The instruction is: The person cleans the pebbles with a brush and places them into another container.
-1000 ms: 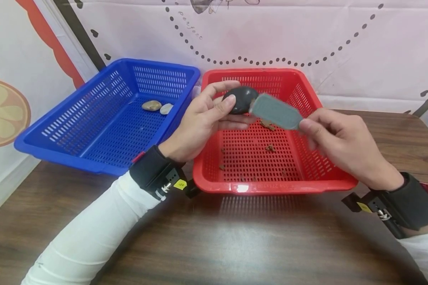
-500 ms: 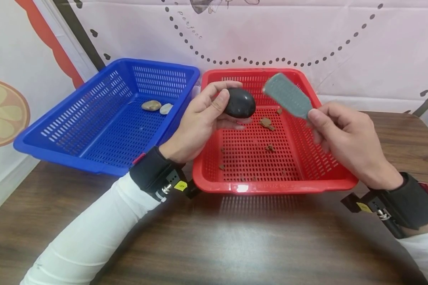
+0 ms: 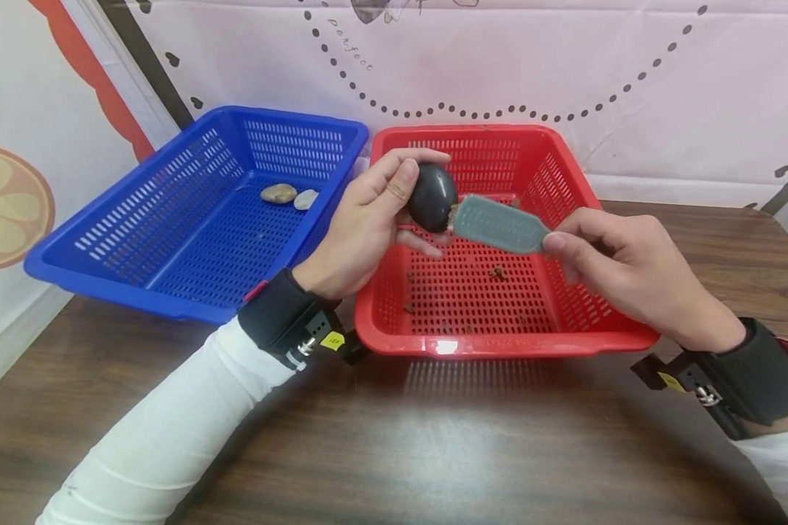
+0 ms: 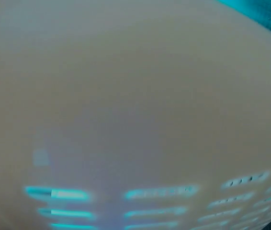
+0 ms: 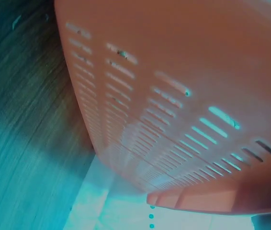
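In the head view, my left hand [image 3: 361, 222] holds a smooth, shiny black stone [image 3: 432, 197] above the red basket [image 3: 505, 346], with the thumb on its near side. My right hand [image 3: 630, 273] pinches the narrow end of a flat, paddle-shaped grey-green tool [image 3: 499, 224] between thumb and fingers. The tool's wide end, edged with something brown, meets the stone's lower right side. Brown crumbs [image 3: 497, 273] lie on the basket's floor. Neither wrist view shows the hands' grip; the basket's slotted wall [image 5: 174, 62] fills much of the right one.
To the left stands a blue basket [image 3: 105, 292] with a tan stone [image 3: 279, 193] and a whitish stone [image 3: 306, 200] inside. Both baskets rest on a wooden table [image 3: 433, 452], with a patterned cloth [image 3: 532, 58] behind them.
Half a second ago the tool was lifted apart from the stone; it has come down and left against it again. The stone has turned more upright in my left hand.
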{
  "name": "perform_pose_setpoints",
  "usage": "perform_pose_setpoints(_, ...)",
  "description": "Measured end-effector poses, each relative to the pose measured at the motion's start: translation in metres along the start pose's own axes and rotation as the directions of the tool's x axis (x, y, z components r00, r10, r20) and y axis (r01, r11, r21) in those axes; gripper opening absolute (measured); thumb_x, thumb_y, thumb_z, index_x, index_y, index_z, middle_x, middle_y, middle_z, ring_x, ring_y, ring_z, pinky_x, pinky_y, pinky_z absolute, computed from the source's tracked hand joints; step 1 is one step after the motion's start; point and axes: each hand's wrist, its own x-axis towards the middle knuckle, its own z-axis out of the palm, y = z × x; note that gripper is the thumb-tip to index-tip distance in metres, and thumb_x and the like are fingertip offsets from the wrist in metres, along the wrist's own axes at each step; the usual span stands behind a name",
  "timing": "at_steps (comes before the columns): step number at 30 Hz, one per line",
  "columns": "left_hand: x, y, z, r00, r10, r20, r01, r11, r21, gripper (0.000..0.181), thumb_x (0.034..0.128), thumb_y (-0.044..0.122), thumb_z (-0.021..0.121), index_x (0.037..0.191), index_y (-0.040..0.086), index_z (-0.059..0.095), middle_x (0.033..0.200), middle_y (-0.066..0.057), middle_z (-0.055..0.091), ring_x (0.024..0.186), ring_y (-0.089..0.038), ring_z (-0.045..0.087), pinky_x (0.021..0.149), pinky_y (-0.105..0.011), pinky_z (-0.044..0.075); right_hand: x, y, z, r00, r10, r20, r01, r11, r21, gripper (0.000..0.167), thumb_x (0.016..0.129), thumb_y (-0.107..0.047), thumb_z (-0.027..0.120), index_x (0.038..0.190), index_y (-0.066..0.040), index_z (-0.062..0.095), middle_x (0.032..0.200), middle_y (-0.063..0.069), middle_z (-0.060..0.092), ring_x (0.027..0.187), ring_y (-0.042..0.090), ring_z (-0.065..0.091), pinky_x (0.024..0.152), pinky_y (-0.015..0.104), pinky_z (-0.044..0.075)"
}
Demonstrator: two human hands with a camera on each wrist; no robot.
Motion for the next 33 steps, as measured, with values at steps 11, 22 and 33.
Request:
perform_pose_setpoints(11, -0.0006, 0.0026, -0.0004, 0.997, -0.065, 0.035, 0.063, 0.996, 0.060, 0.044, 0.1120, 0.008, 0.052, 0.155, 0.003, 0.043, 0.133, -0.021, 0.066, 0.099, -0.032, 0.074, 0.079, -0.038, 0.065, -0.0006, -0.0003, -0.0001, 1.000, -0.019, -0.013, 0.019, 0.999, 0.043, 0.016, 0.094, 0.009, 0.073, 0.097, -0.006, 0.072, 0.070, -0.001, 0.062, 0.057, 0.011, 0.054, 0.050, 0.022, 0.044)
perform_pose_setpoints(22, -0.0006, 0.0032, -0.0004, 0.997, -0.035, 0.069, 0.026, 0.992, 0.126, 0.040, 0.1136, 0.013, 0.050, 0.152, 0.007, 0.056, 0.138, -0.011, 0.064, 0.116, -0.030, 0.069, 0.091, -0.039, 0.062, -0.0011, -0.0006, -0.0004, 0.999, 0.013, -0.040, -0.012, 1.000, 0.016, 0.009, 0.096, 0.005, 0.073, 0.098, -0.004, 0.072, 0.071, -0.001, 0.062, 0.058, 0.011, 0.054, 0.051, 0.021, 0.044)
perform_pose_setpoints(33, -0.0001, 0.0033, 0.0004, 0.997, -0.072, 0.040, 0.067, 0.990, 0.122, 0.034, 0.1137, 0.013, 0.050, 0.145, 0.000, 0.058, 0.128, -0.016, 0.068, 0.111, -0.030, 0.068, 0.088, -0.033, 0.060, -0.0001, 0.0014, -0.0007, 0.997, 0.007, -0.075, -0.003, 0.999, 0.043, 0.005, 0.100, 0.003, 0.070, 0.097, -0.001, 0.071, 0.069, 0.000, 0.060, 0.055, 0.010, 0.052, 0.048, 0.022, 0.042)
